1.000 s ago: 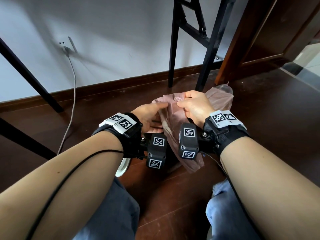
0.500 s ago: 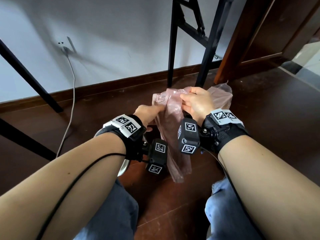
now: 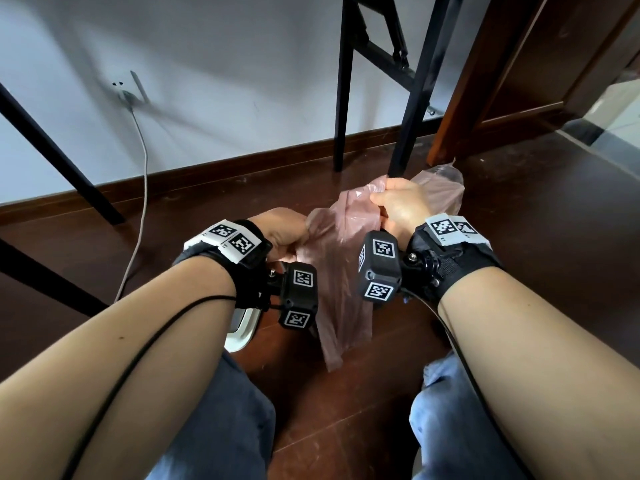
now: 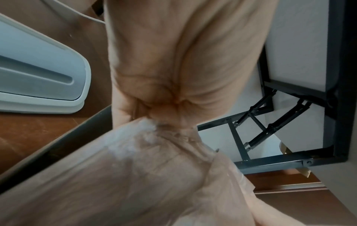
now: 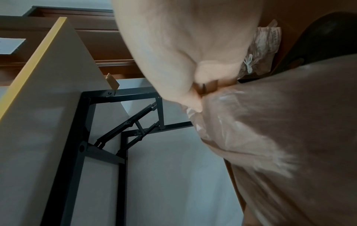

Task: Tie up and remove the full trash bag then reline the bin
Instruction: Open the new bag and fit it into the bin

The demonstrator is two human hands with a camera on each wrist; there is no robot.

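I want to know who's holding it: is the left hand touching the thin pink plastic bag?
Touching. In the left wrist view, the left hand pinches the thin pink plastic bag in its curled fingers, with no gap.

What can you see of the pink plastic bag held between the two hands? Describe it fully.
The pink plastic bag is thin, translucent and crinkled, looks empty, and hangs limp above the dark wooden floor. The left hand pinches its left top edge; the right hand pinches the right top edge, held higher. Its lower end tapers between the knees.
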